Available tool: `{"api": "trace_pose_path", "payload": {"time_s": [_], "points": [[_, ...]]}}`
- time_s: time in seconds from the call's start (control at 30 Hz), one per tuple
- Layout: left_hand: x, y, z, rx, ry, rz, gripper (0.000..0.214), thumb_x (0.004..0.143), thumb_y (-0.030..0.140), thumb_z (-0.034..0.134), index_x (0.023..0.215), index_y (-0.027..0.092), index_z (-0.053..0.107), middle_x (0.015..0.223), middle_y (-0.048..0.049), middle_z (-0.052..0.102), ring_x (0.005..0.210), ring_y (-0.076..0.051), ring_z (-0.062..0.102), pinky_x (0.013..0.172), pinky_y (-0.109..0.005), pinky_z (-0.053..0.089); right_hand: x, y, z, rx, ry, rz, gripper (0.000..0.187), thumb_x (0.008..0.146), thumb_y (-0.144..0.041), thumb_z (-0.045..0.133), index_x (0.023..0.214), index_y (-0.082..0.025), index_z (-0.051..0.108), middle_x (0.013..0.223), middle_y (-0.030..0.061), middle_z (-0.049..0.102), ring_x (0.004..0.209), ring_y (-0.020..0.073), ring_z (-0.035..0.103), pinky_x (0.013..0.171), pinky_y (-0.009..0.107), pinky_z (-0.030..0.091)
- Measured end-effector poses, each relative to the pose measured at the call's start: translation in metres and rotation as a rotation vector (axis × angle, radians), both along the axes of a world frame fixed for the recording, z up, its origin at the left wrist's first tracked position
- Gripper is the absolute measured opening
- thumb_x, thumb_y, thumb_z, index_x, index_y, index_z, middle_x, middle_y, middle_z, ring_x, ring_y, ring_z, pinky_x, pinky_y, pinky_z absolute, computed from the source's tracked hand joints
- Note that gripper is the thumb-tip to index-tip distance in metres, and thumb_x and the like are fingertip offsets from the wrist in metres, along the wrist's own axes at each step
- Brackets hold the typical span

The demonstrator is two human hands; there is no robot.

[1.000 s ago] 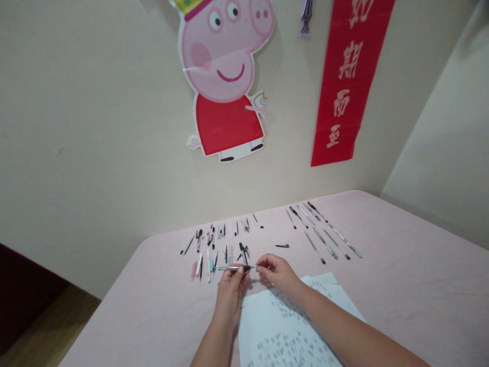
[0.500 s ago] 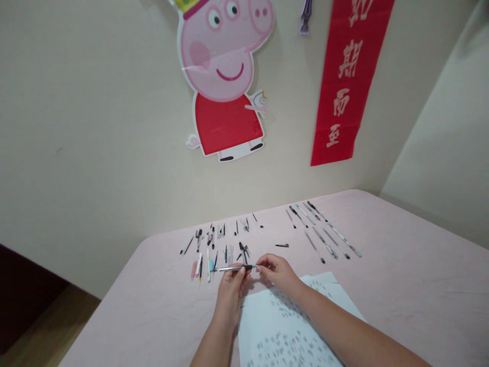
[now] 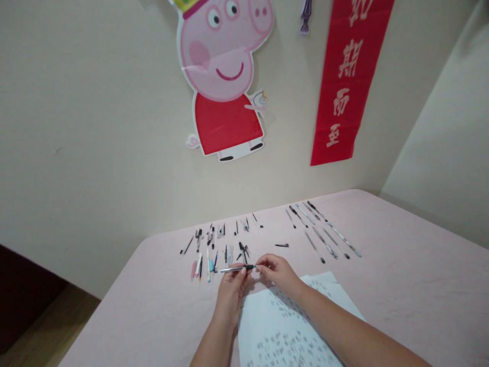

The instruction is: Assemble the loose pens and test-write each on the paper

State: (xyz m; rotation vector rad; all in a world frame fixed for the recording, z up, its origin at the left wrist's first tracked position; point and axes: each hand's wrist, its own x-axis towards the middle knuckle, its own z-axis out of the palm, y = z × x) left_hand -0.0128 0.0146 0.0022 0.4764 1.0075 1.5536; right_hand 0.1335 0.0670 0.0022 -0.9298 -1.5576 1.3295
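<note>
- The left hand has its fingers closed around a pen
- The pen lies sideways above the pink cloth
- The right hand bends its fingers by the pen's black end; I can't tell if they grip it

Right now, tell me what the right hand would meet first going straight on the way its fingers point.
Most likely the pen held in the left hand: the right hand points at its dark end, though whether they touch is unclear.

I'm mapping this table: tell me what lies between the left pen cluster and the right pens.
The head view shows what looks like a black pen cap, beyond the right hand.
</note>
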Motion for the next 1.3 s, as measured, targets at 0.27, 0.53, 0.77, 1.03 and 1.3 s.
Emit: {"api": "trace_pose_path", "payload": {"time_s": [0.27, 0.53, 0.77, 1.03, 1.3], "points": [[0.001, -0.0018, 0.0029, -0.007, 0.012, -0.001, 0.033, 0.058, 0.023, 0.083, 0.083, 0.014, 0.064, 0.079, -0.0024, 0.071, 0.074, -0.011, 0.067, 0.073, -0.02, 0.053, 0.002, -0.0009, 0.0013, 0.052, -0.048, 0.024, 0.015, 0.076, -0.03, 0.062, 0.073, -0.016, 0.064, 0.066, 0.0023, 0.064, 0.058, 0.0133, 0.053, 0.055, 0.024, 0.041], [0.002, -0.0017, 0.0022, -0.01, 0.042, -0.011, 0.033, 0.058, 0.025, 0.083, 0.082, 0.014, 0.064, 0.08, -0.0028, 0.07, 0.074, -0.012, 0.066, 0.071, -0.021, 0.053, 0.002, -0.0021, 0.0023, 0.101, -0.109, 0.041, 0.022, 0.081, -0.035, 0.056, 0.069, -0.016, 0.061, 0.062, 0.001, 0.06, 0.058, 0.013, 0.051, 0.055, 0.023, 0.039], [0.003, -0.0018, 0.0047, -0.025, 0.06, -0.014, 0.038, 0.052, 0.028, 0.085, 0.08, 0.013, 0.065, 0.079, -0.0038, 0.071, 0.075, -0.013, 0.066, 0.071, -0.021, 0.051, 0.0033, -0.0005, -0.0038, 0.132, -0.175, 0.038, 0.034, 0.087, -0.039, 0.047, 0.064, -0.016, 0.057, 0.06, 0.0007, 0.055, 0.056, 0.013, 0.05, 0.054, 0.024, 0.037], [0.0038, -0.0032, 0.007, -0.023, 0.058, -0.004, 0.037, 0.054, 0.03, 0.085, 0.081, 0.014, 0.065, 0.078, -0.0034, 0.071, 0.073, -0.013, 0.065, 0.068, -0.021, 0.051, 0.0032, -0.0008, -0.0039, 0.209, -0.143, 0.037, 0.011, 0.08, -0.029, 0.059, 0.077, -0.018, 0.056, 0.068, -0.0011, 0.055, 0.062, 0.013, 0.05, 0.057, 0.023, 0.039], [0.0055, -0.0038, 0.0096, -0.047, 0.068, -0.006, 0.038, 0.052, 0.028, 0.085, 0.079, 0.013, 0.064, 0.076, -0.0042, 0.07, 0.07, -0.013, 0.065, 0.067, -0.022, 0.052, 0.0058, -0.0006, -0.0045, 0.204, -0.174, 0.07, 0.029, 0.089, -0.036, 0.046, 0.068, -0.018, 0.054, 0.061, -0.001, 0.053, 0.058, 0.0123, 0.048, 0.055, 0.023, 0.037]]}}
